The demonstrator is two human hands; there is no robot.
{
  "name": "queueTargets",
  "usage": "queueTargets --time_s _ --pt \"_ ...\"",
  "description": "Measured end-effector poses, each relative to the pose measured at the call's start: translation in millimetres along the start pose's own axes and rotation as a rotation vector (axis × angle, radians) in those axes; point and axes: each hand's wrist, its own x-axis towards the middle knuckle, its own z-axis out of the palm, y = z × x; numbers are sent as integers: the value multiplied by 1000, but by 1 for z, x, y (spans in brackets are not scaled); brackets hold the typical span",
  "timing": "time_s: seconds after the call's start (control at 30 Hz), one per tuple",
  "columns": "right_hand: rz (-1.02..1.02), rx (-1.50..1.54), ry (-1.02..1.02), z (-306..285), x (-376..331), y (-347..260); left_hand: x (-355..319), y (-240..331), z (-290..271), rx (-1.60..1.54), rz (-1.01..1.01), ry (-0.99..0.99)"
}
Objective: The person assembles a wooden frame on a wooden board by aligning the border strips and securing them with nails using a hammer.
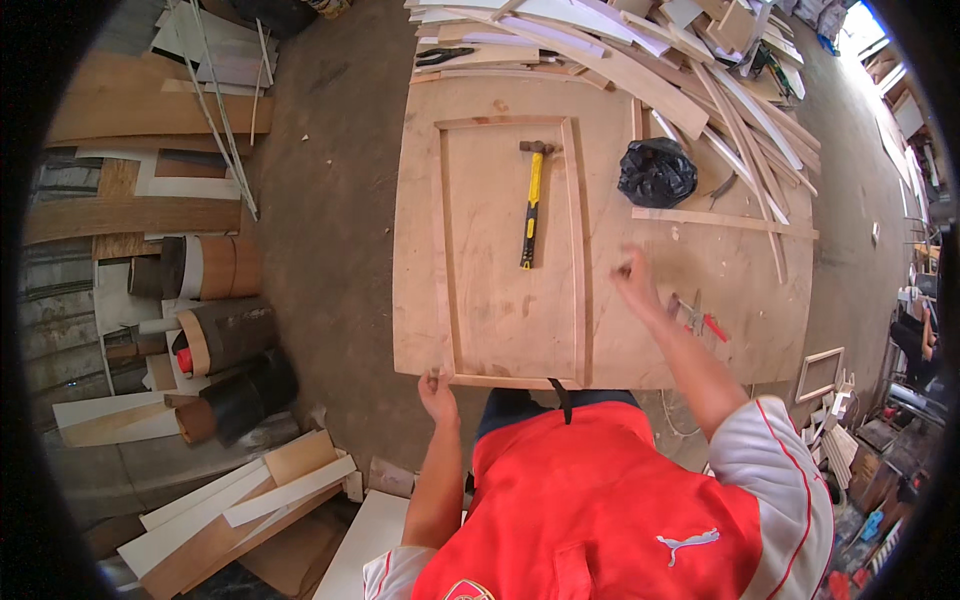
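Note:
A thin rectangular wooden frame [577, 230] lies flat on the plywood worktable [700, 340], its short near side along the table's front edge. My left hand [438, 398] is closed at the frame's near left corner, fingers curled against the wood. Inside the frame rests a hammer [532, 205] with a yellow and black handle, its head pointing away from me. Right of the frame, my right hand [636, 284] hovers over the table, somewhat blurred, with thumb and fingers pinched together; anything between them is too small to name. Red-handled pliers [710, 323] lie beyond my right wrist, partly hidden.
A black plastic bag [657, 172] sits at the table's right, beyond a loose wooden strip [725, 222]. Piled wood strips [640, 75] cover the far end. Rolled sheets [225, 268] and boards [240, 505] lie on the left. A small frame [820, 375] stands at right.

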Motion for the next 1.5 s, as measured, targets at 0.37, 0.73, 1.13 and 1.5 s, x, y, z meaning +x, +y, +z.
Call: queueTargets --time_s 0.37,0.73,1.13,1.5 --pt "-221 -420 -395 10 -223 -44 12 -1 -26 51 156 -348" --pt "-519 -523 -196 38 -238 -26 15 7 -40 283 336 -470" --pt "-502 -543 -139 59 -241 -38 39 3 -46 283 382 -392" --pt "-517 -506 -160 53 -240 -40 42 6 -54 338 509 -505"
